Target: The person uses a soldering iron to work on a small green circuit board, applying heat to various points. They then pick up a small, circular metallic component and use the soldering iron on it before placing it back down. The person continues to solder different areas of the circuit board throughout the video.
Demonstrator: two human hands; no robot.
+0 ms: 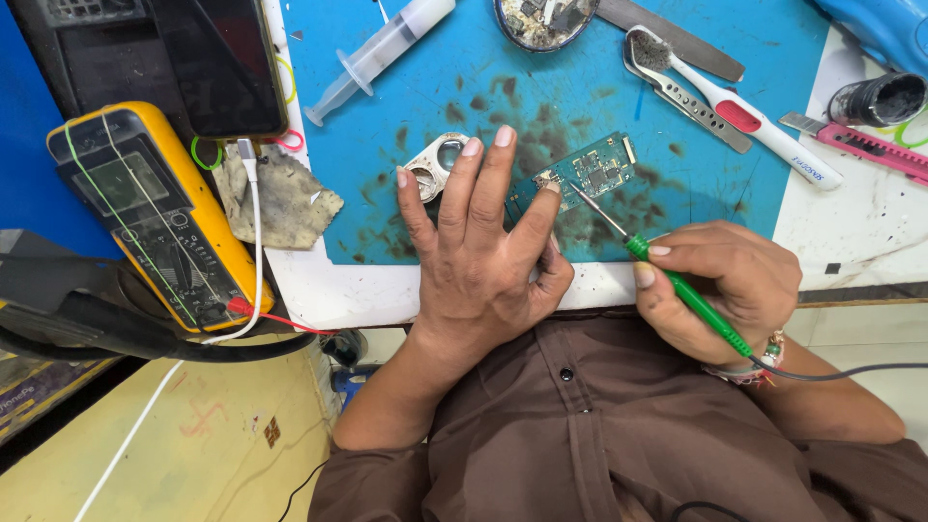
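A small blue-green circuit board [592, 170] lies on the stained blue mat [715, 145]. My left hand [480, 246] rests flat over the mat with fingers spread, its index fingertip pressing the board's near left corner. My right hand [720, 287] grips a green-handled soldering iron [688, 295] like a pen; its thin metal tip touches the board's left part. A cable runs from the iron's handle off to the right. A silver metal camera frame [433, 166] lies just beyond my left hand's fingers.
A yellow multimeter [150, 215] and a dark phone [220, 60] sit at the left, with a rag [282, 201]. A syringe [379, 53], a round dish of parts [541, 21], a toothbrush [739, 108], tweezers [688, 97], a pink cutter [860, 145] and a black jar [880, 99] ring the mat.
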